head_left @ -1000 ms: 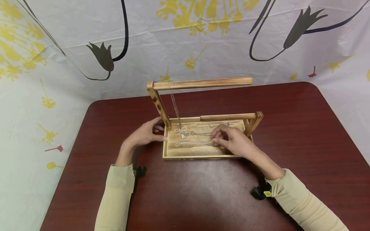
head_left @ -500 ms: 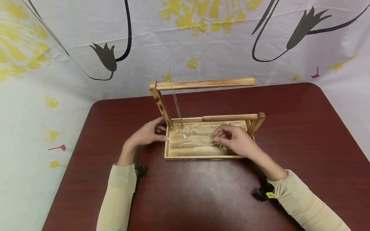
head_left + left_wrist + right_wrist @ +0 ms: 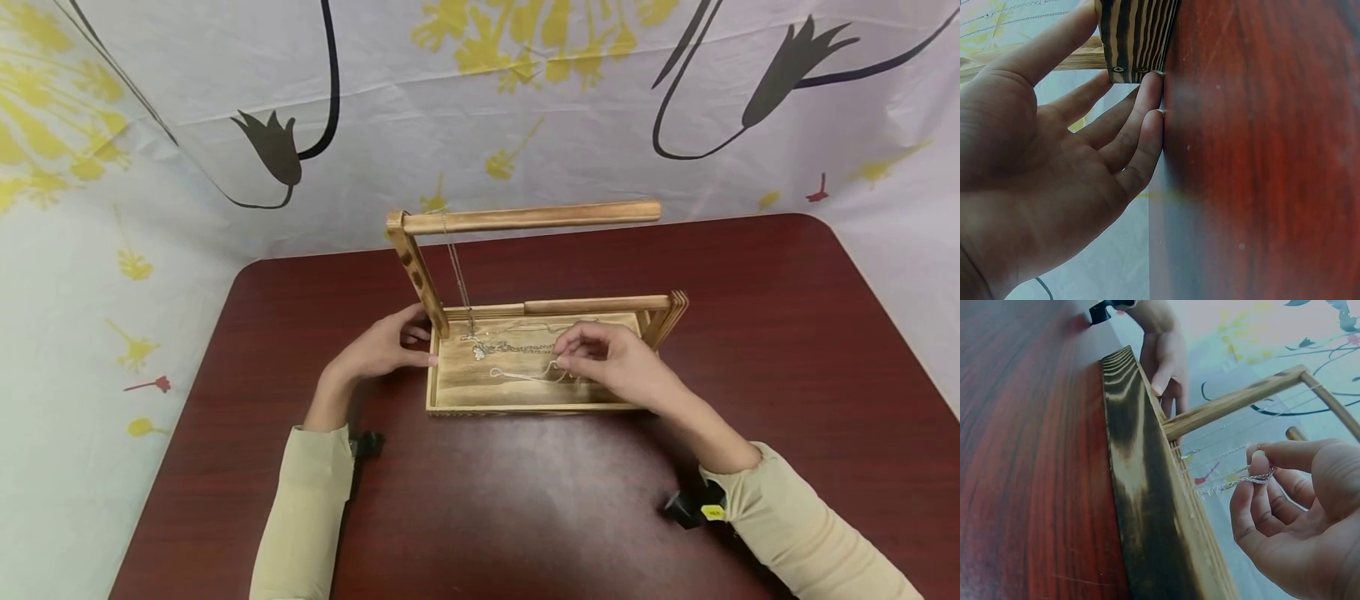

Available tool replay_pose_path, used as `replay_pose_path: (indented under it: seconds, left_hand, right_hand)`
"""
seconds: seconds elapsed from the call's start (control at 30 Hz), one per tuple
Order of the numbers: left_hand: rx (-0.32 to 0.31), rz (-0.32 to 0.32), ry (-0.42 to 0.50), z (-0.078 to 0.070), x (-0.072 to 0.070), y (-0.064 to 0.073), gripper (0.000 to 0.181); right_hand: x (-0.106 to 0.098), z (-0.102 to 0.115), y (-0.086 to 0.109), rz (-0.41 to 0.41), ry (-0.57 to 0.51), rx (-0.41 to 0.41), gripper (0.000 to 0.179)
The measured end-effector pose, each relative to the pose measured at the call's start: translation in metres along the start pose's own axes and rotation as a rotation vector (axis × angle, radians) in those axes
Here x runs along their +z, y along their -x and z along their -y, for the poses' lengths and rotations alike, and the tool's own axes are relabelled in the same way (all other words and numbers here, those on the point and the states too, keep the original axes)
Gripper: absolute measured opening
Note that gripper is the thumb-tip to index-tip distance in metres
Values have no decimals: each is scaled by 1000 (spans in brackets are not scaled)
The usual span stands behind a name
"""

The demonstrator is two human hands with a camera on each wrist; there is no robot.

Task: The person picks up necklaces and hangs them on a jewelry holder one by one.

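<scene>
My right hand (image 3: 622, 367) pinches a thin silver chain necklace (image 3: 517, 377) between thumb and fingers above the tray. Its looped end reaches left over the tray floor, and the right wrist view shows silver chain (image 3: 1261, 479) at the fingertips. At the left end of the wooden jewelry stand (image 3: 525, 409), my left hand (image 3: 375, 346) rests with thumb and fingers touching the wood. The left wrist view shows those fingers (image 3: 1079, 112) loosely extended. A chain necklace with a pendant (image 3: 480, 352) lies in the tray, with another fine chain (image 3: 517, 326) behind it.
One necklace (image 3: 458, 271) hangs near the left end of the upper bar (image 3: 532, 217), whose right end is free. A lower bar (image 3: 600, 303) runs along the back to a right post (image 3: 663, 321). The stand sits on a reddish-brown table (image 3: 480, 500) before a patterned cloth (image 3: 570, 150).
The looped end of the pinched necklace has slid right across the tray, and its chain now curves more near my right fingers. My left hand keeps its place on the stand.
</scene>
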State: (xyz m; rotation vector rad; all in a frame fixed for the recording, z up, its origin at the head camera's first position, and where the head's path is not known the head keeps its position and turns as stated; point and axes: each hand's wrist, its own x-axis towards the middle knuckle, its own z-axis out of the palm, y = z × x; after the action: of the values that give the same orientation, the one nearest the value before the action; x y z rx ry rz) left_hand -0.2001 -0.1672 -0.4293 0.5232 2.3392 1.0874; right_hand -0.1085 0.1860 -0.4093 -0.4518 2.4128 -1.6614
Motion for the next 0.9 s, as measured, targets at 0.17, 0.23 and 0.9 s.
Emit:
replay_pose_path:
  seconds: [0.17, 0.23, 0.9]
  left_hand:
    - [-5, -3, 6, 0, 0, 0, 92]
    - [-10, -3, 8, 0, 0, 0, 91]
    - [9, 8, 21, 4, -2, -1, 89]
  right_hand:
    - [-2, 7, 1, 6, 9, 30, 13]
    - [-2, 9, 2, 8, 18, 37, 12]
    - [-15, 33, 17, 33, -122, 76, 15]
